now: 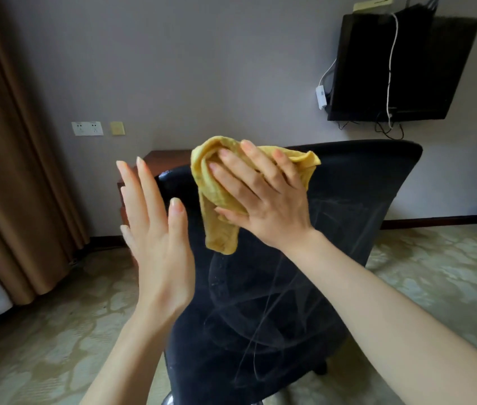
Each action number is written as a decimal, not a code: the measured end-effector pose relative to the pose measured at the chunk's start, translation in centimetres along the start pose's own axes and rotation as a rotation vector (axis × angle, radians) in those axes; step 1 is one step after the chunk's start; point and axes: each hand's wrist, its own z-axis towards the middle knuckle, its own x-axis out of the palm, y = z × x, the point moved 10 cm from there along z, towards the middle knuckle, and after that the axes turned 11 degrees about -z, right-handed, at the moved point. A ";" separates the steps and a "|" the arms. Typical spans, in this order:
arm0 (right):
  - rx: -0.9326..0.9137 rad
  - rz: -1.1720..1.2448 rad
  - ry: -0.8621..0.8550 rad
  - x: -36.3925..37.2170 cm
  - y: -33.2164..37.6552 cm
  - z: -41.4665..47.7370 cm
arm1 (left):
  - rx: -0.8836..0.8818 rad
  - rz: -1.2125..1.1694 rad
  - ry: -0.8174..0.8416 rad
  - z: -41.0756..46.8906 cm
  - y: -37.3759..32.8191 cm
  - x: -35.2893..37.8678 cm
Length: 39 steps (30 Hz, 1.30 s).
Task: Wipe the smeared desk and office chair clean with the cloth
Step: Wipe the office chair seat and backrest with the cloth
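Black office chair, backrest toward the camera, pale smears across its mesh; probably springy under pressure, so worth bracing at the rim. Behind it, a corner of the brown desk. Yellow cloth bunched on the backrest's upper left, one tail hanging: light, soft, floppy, likely to slide unless pinned under the palm. Right hand flat on it, fingers spread, pressing rather than gripping. Left hand flat and holding nothing, upright beside the backrest's left edge; contact unclear.
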 end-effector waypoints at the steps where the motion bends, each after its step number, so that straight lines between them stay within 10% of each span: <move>1: 0.009 -0.012 0.015 0.3 -1.2 -0.9 | -0.039 0.074 -0.018 -0.2 0.1 0.1; 9: 0.532 0.116 0.320 2.9 -14.1 -8.5 | -0.062 0.165 0.006 -1.2 -0.8 1.9; 16: 0.812 0.280 0.148 2.1 -13.8 -6.9 | -0.011 -0.130 0.072 -1.6 -1.2 1.8; 30: 0.015 0.222 -0.014 -2.2 6.0 7.3 | -0.292 -1.101 -0.037 -0.7 3.7 -2.6; 39: -0.593 -0.018 0.144 1.0 14.8 2.6 | -0.414 -0.922 -0.314 -1.8 7.5 -6.0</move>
